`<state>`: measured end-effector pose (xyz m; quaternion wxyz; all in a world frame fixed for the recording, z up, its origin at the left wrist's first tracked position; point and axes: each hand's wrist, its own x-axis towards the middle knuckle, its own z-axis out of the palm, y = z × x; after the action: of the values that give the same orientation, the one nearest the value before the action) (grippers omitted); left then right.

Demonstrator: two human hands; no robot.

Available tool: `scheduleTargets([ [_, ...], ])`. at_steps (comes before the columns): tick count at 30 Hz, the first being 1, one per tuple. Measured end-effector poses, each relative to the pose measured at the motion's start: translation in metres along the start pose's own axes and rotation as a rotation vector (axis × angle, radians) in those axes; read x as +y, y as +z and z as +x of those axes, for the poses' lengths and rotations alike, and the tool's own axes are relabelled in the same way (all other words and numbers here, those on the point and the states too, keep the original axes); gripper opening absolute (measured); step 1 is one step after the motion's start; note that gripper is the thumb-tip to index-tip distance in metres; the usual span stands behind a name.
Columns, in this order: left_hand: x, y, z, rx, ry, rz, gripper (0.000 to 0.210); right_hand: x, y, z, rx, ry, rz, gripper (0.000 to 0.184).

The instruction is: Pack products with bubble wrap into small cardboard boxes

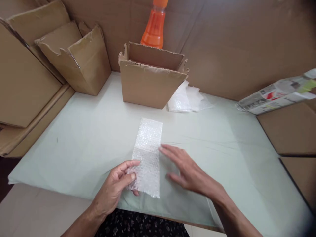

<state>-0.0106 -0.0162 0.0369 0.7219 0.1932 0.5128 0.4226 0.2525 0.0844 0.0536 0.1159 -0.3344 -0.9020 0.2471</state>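
Observation:
A long strip of clear bubble wrap (pixel 148 148), perhaps a pouch, reaches over the cloth-covered table near its front edge, with a crease across its middle. My left hand (pixel 117 181) pinches its near left corner between thumb and fingers. Beside the strip's right edge is my right hand (pixel 185 168), fingers apart and slightly blurred, the fingertips at or just touching the edge. Nothing shows in that hand. Whether anything lies inside the bubble wrap I cannot tell.
Behind stands an open cardboard box (pixel 148 84), with an orange bottle (pixel 154 28) beyond it. More bubble wrap sheets (pixel 186 97) lie at its right. Cardboard boxes (pixel 86 62) crowd the left. On the right, a printed plastic package (pixel 276 93) rests by a cardboard box (pixel 291 128).

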Motion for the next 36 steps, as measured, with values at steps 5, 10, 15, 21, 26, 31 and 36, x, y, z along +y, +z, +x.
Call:
scheduleTargets([
  [5,0.011,0.005,-0.003,-0.020,0.090,-0.051,0.072,-0.038,0.030,0.005,0.186,-0.012,0.165,0.054],
  [10,0.016,-0.004,-0.008,0.190,0.529,0.454,0.050,-0.012,0.042,0.039,0.242,0.431,0.188,0.046],
  [15,0.015,-0.004,0.017,0.120,1.029,1.181,0.036,0.012,0.047,0.050,0.324,0.403,0.014,0.059],
  [21,0.017,0.000,0.052,0.034,1.132,1.607,0.040,0.014,0.045,0.046,0.368,0.319,-0.078,0.055],
  [26,0.021,0.000,0.062,0.050,1.154,1.583,0.031,-0.001,0.036,0.029,0.308,0.020,-0.178,0.055],
  [31,0.023,-0.002,0.053,0.029,1.105,1.427,0.019,-0.007,0.043,0.022,0.209,0.050,-0.050,0.031],
  [36,0.025,-0.005,0.060,0.107,1.091,1.449,0.019,-0.016,0.041,0.011,0.389,0.034,-0.134,0.033],
])
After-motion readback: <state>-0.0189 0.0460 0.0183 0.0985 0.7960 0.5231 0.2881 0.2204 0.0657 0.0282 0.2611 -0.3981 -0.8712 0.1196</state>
